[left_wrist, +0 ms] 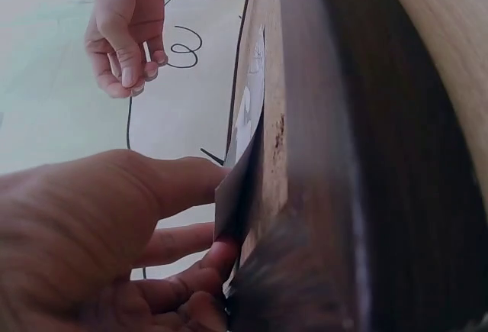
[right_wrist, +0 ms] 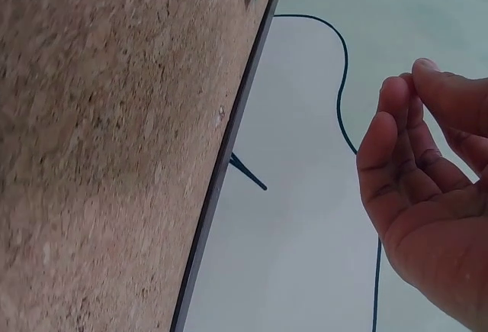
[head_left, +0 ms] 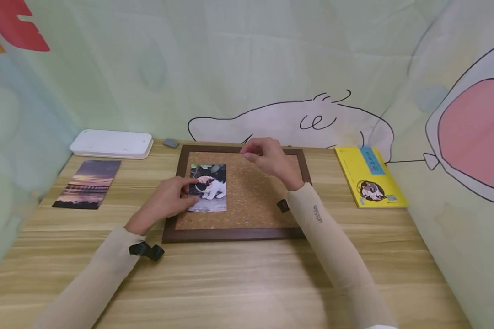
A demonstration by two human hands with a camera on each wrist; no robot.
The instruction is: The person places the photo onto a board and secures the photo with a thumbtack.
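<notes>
In the head view a photo of a black-and-white cat [head_left: 209, 189] lies over the left part of a cork board [head_left: 259, 201] with a dark brown frame. My left hand [head_left: 169, 198] pinches the photo's left edge; in the left wrist view that edge [left_wrist: 238, 183] bends up off the cork between thumb and fingers. My right hand [head_left: 267, 157] hovers over the board's top edge, right of the photo. Its thumb and index fingertip meet in the right wrist view; I cannot tell if something tiny is between them. A small clear speck [right_wrist: 221, 114] shows on the cork near the frame.
A sunset photo [head_left: 87, 185] lies on the wooden table at left. Behind it are a white rounded case [head_left: 112, 143] and a small grey block [head_left: 170, 143]. To the board's right lies a yellow book [head_left: 368, 178]. A printed cloth wall [head_left: 238, 68] closes the back.
</notes>
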